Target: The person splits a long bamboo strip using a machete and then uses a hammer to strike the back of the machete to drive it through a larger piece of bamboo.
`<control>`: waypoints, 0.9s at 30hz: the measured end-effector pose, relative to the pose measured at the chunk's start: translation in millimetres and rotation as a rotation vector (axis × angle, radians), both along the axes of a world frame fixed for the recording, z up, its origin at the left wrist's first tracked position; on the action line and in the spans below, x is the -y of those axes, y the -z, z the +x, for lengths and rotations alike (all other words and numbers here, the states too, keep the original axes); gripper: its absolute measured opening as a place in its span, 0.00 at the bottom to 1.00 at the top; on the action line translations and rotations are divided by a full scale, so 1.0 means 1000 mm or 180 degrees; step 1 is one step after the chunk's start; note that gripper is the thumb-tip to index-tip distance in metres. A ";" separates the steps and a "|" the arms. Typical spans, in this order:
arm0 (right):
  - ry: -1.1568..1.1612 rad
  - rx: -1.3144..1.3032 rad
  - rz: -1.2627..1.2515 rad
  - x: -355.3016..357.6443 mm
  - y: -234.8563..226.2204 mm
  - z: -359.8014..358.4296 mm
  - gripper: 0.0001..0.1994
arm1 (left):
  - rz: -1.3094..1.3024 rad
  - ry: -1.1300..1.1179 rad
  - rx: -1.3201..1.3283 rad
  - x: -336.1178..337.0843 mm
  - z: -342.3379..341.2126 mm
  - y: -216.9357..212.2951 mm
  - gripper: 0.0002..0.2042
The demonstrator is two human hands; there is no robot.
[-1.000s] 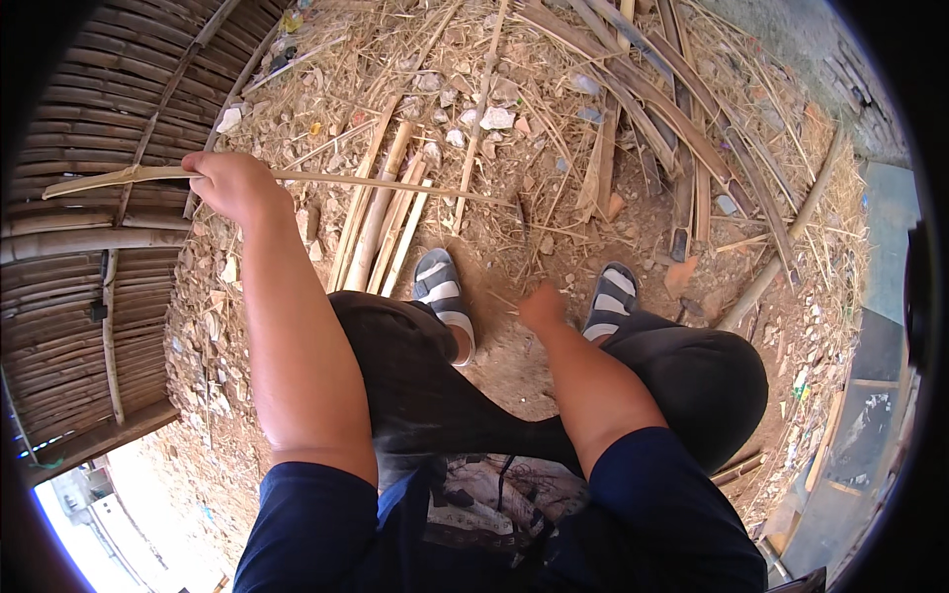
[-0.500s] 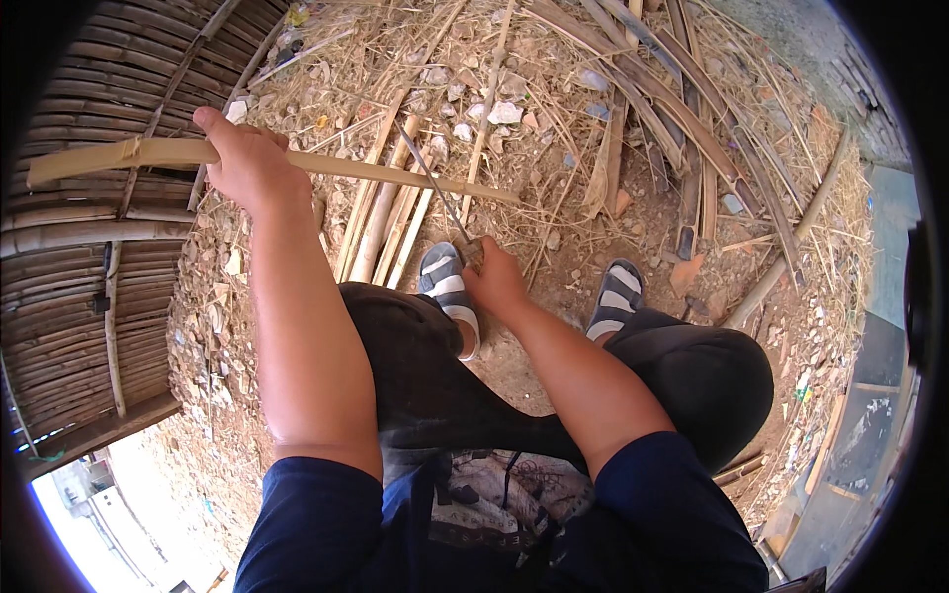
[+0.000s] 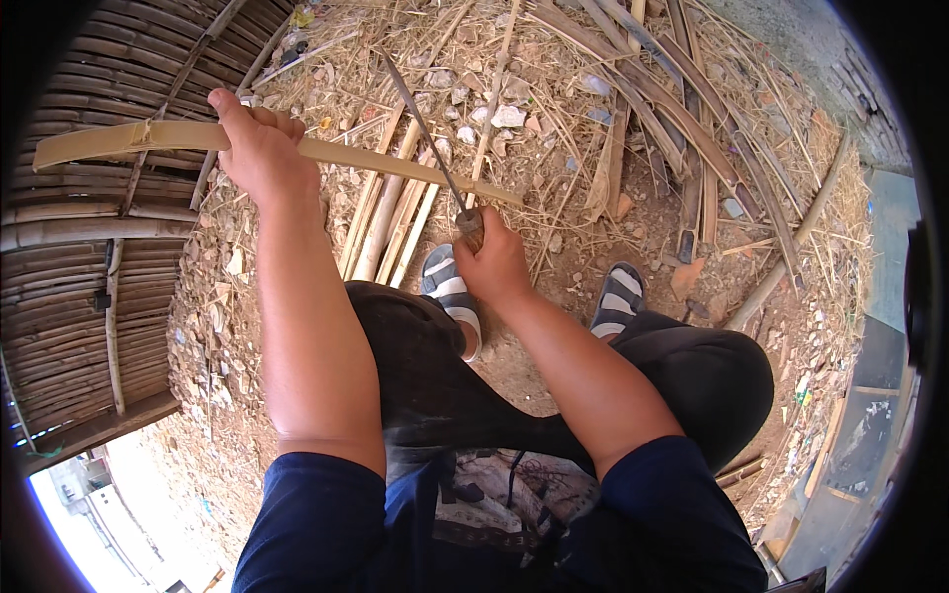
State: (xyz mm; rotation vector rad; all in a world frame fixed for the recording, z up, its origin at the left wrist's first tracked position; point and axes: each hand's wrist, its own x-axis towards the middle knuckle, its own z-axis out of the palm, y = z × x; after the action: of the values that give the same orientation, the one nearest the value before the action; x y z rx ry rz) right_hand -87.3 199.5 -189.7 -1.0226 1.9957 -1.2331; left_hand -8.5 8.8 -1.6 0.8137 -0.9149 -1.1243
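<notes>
My left hand (image 3: 265, 148) is closed round a long, pale split bamboo strip (image 3: 371, 162), held out crosswise. Its wider end reaches left toward the slatted wall and its thin end points right. In my right hand (image 3: 497, 259) is the handle of a long-bladed knife (image 3: 423, 128). The dark, narrow blade points up and to the left, crossing the strip near its right end. Whether the edge touches the strip I cannot tell. Below the strip, several split bamboo pieces (image 3: 381, 222) lie on the ground by my left foot.
A heap of brown bamboo pieces (image 3: 682, 109) lies at the far right. To the left stands a slatted bamboo wall (image 3: 69, 188). Stones, straw and shavings cover the ground. My sandalled feet (image 3: 618, 296) are apart, near a pole (image 3: 781, 272) on the right.
The knife has risen in my right hand, its blade now reaching farther past the strip up and to the left. My left hand and the strip have shifted slightly right.
</notes>
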 end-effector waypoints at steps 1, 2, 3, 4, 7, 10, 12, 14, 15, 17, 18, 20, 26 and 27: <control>-0.0033 -0.0015 0.0313 -0.004 0.015 -0.001 0.16 | 0.0031 -0.0027 0.0031 -0.001 -0.001 0.000 0.22; 0.0026 -0.0030 0.0498 -0.010 0.028 -0.004 0.17 | 0.0051 -0.0054 0.0058 -0.002 -0.002 0.000 0.23; 0.0067 -0.0037 0.0672 -0.018 0.041 -0.008 0.19 | 0.0061 -0.0098 0.0092 -0.003 -0.001 -0.001 0.23; 0.0119 -0.0034 0.0852 -0.022 0.045 -0.012 0.20 | 0.0064 -0.0016 0.0052 -0.001 0.000 -0.001 0.23; 0.0040 -0.0066 0.0936 -0.018 0.038 -0.019 0.22 | 0.0067 0.0180 -0.0058 0.002 0.001 0.001 0.24; 0.0098 0.0060 0.0423 -0.009 0.016 -0.018 0.20 | 0.0003 0.0468 -0.0169 0.001 -0.003 -0.001 0.25; 0.0050 0.0112 0.0062 -0.001 -0.010 -0.016 0.18 | -0.0157 0.0806 -0.0168 0.002 -0.005 -0.001 0.25; -0.0054 0.0097 -0.0222 0.007 -0.040 -0.016 0.16 | -0.0208 0.1016 -0.0171 0.000 -0.006 0.001 0.25; 0.0046 -0.0096 -0.0613 0.008 -0.036 -0.014 0.15 | -0.0199 0.1076 -0.0182 -0.003 -0.008 -0.003 0.25; 0.0057 -0.0086 -0.0171 -0.004 -0.013 -0.013 0.16 | -0.0207 0.1124 -0.0127 -0.009 -0.011 -0.001 0.26; 0.0072 -0.0087 0.0032 -0.011 0.003 -0.013 0.17 | -0.0241 0.1124 -0.0063 -0.011 -0.014 -0.002 0.26; 0.0051 -0.0056 0.0869 -0.028 0.053 -0.016 0.19 | -0.0280 0.1139 -0.0025 -0.012 -0.015 -0.005 0.25; 0.0309 0.0085 0.0962 -0.026 0.036 -0.025 0.17 | -0.0210 0.1120 -0.0149 -0.004 -0.007 -0.002 0.25; 0.0374 0.0111 0.0835 -0.024 0.027 -0.023 0.17 | -0.0259 0.1173 -0.0145 -0.005 -0.010 -0.005 0.25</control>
State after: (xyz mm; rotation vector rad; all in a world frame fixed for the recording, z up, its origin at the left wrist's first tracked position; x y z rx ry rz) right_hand -110.4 223.3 -216.4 -0.7606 2.1470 -1.0056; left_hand -18.2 14.0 2.9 0.5626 -1.0933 -1.4079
